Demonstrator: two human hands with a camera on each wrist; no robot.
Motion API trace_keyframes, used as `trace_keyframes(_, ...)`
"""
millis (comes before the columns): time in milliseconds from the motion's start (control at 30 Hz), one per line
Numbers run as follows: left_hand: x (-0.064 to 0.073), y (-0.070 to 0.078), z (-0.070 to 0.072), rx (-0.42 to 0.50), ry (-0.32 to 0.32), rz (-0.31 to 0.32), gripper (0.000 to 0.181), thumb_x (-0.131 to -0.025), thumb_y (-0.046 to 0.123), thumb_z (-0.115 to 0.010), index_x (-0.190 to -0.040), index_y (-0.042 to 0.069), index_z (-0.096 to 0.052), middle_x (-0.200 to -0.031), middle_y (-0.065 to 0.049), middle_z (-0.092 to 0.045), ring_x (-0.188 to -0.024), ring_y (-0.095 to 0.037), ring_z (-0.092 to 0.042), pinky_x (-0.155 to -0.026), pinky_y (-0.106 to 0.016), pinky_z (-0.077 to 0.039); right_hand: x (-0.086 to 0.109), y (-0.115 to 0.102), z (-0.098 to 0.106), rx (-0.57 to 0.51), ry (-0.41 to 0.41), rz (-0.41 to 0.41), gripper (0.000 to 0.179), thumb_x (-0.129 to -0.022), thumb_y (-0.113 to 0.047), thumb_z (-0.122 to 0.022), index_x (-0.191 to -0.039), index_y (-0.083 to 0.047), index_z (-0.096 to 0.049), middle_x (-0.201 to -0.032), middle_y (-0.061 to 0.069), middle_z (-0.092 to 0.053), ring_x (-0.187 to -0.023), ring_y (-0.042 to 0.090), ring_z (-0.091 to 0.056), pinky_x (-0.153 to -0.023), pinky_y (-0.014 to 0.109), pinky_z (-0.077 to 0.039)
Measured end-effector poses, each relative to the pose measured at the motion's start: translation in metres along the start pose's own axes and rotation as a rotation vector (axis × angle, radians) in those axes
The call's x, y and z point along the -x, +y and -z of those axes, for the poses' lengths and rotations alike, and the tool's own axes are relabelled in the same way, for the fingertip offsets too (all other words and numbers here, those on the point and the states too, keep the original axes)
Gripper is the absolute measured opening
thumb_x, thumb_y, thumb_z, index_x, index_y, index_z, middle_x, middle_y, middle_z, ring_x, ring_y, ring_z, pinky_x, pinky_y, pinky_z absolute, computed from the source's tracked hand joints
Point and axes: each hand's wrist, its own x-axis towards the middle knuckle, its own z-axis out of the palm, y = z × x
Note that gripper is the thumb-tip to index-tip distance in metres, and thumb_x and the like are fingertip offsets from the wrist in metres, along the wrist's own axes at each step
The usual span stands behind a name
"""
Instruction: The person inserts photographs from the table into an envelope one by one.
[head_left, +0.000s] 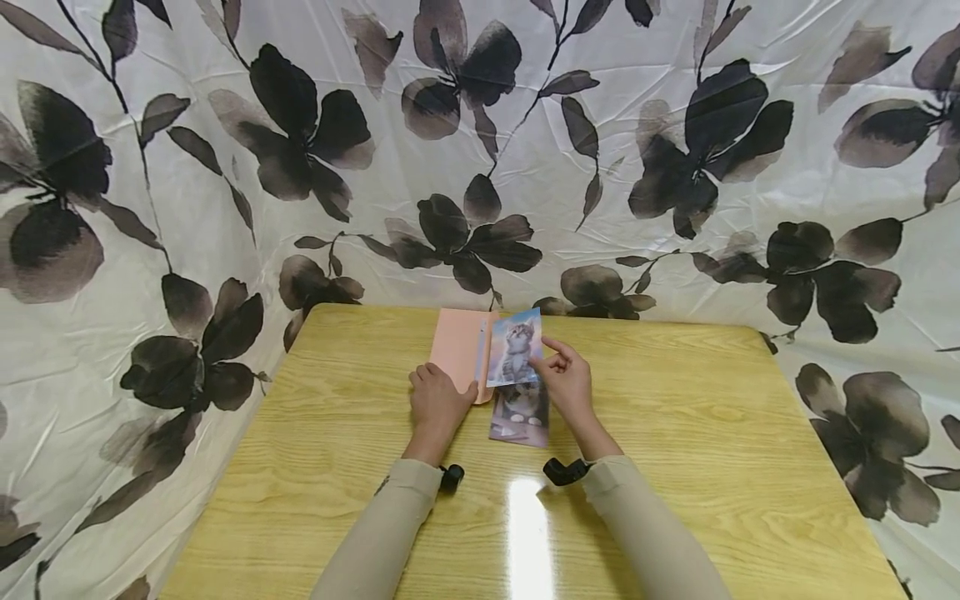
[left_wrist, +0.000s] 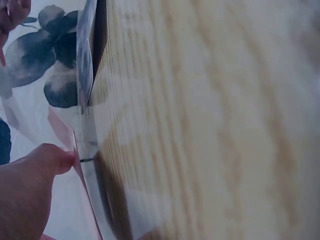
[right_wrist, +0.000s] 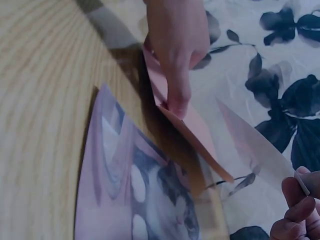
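Near the table's back edge lies an opened pink folder [head_left: 453,337] with a narrow spine strip. My left hand [head_left: 438,404] grips its lower part, fingers over the left side and thumb by the spine; the left wrist view shows the thumb [left_wrist: 62,161] against the thin pink edge. My right hand [head_left: 566,379] pinches a kitten picture card [head_left: 513,346] by its right edge, raised beside the spine. In the right wrist view this thin card [right_wrist: 255,145] shows edge-on at the fingertips. Below it lies a second kitten picture [head_left: 521,425], its upper part overlapped by the held card.
The wood-grain table [head_left: 712,433] reaches back to a hanging floral cloth [head_left: 585,242] that surrounds it at the back and sides. Small black wrist cameras sit on both wrists. A bright light reflection [head_left: 529,533] shows on the table between the forearms.
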Motion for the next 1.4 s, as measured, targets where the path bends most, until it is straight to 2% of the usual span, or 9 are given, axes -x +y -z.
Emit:
trace_keyframes(133,0.001,0.002,0.001,-0.013,0.007,0.002,0.096,-0.095,0.058,-0.072,-0.138,-0.023,-0.048,-0.125,-0.035,-0.057,-0.116,-0.044,-0.055,-0.086,-0.044,-0.057,-0.007,0.001,-0.008,0.020,-0.010,-0.011,0.045,-0.095,-0.006,-0.082,-0.138,-0.001,-0.071,-0.075,0.006,-0.073,-0.068,0.022,-0.065,-0.065,0.022,-0.047)
trace_keyframes(300,0.001,0.002,0.000,-0.018,0.016,0.006,0.095,-0.094,0.058,-0.072,-0.138,-0.022,-0.049,-0.125,-0.034,-0.057,-0.117,-0.043,-0.055,-0.088,-0.045,-0.056,-0.014,0.002,-0.014,0.031,-0.018,-0.031,0.043,-0.097,-0.008,-0.080,-0.138,-0.003,-0.071,-0.076,0.009,-0.073,-0.078,0.044,-0.066,-0.066,0.026,-0.048)
trace_keyframes(367,0.001,0.002,-0.001,-0.015,0.020,0.004,0.094,-0.094,0.058,-0.072,-0.137,-0.022,-0.049,-0.124,-0.034,-0.057,-0.116,-0.043,-0.055,-0.088,-0.045,-0.056,-0.017,0.004,-0.015,0.038,-0.018,-0.047,0.042,-0.097,-0.009,-0.080,-0.138,-0.003,-0.071,-0.076,0.010,-0.072,-0.080,0.048,-0.066,-0.067,0.027,-0.048)
trace_keyframes(567,0.002,0.002,-0.001,-0.029,0.027,-0.008,0.094,-0.094,0.058,-0.073,-0.137,-0.023,-0.050,-0.123,-0.034,-0.058,-0.115,-0.043,-0.055,-0.087,-0.044,-0.057,-0.024,0.010,-0.019,0.050,-0.021,-0.067,0.042,-0.098,-0.008,-0.079,-0.138,-0.003,-0.070,-0.073,0.008,-0.071,-0.073,0.037,-0.065,-0.066,0.028,-0.047)
trace_keyframes(800,0.002,0.002,0.000,-0.033,0.025,-0.010,0.094,-0.094,0.059,-0.073,-0.136,-0.023,-0.050,-0.124,-0.035,-0.058,-0.116,-0.044,-0.055,-0.092,-0.046,-0.055,-0.031,0.013,-0.024,0.047,-0.025,-0.081,0.041,-0.098,-0.008,-0.079,-0.138,-0.003,-0.071,-0.071,-0.001,-0.068,-0.077,0.041,-0.066,-0.061,0.026,-0.046)
trace_keyframes(1033,-0.001,0.001,-0.003,-0.048,0.013,-0.010,0.094,-0.094,0.061,-0.071,-0.135,-0.022,-0.051,-0.123,-0.034,-0.058,-0.114,-0.043,-0.055,-0.094,-0.046,-0.053,-0.033,0.017,-0.028,0.074,-0.030,-0.095,0.042,-0.098,-0.010,-0.079,-0.138,-0.005,-0.071,-0.073,0.001,-0.068,-0.067,0.015,-0.060,-0.067,0.028,-0.047)
trace_keyframes(1133,-0.002,0.001,-0.005,-0.062,0.018,-0.014,0.094,-0.094,0.061,-0.071,-0.134,-0.022,-0.052,-0.121,-0.033,-0.059,-0.112,-0.042,-0.055,-0.093,-0.046,-0.052,-0.033,0.019,-0.029,0.092,-0.023,-0.098,0.041,-0.098,-0.011,-0.080,-0.138,-0.005,-0.071,-0.073,0.000,-0.068,-0.066,0.012,-0.059,-0.067,0.028,-0.047)
trace_keyframes(1400,0.000,0.002,-0.003,-0.084,0.043,-0.022,0.094,-0.094,0.061,-0.072,-0.132,-0.022,-0.053,-0.119,-0.032,-0.060,-0.110,-0.041,-0.055,-0.096,-0.046,-0.049,-0.033,0.018,-0.034,0.109,-0.004,-0.091,0.040,-0.097,-0.009,-0.079,-0.136,-0.004,-0.072,-0.072,0.001,-0.067,-0.058,0.010,-0.053,-0.056,0.026,-0.042)
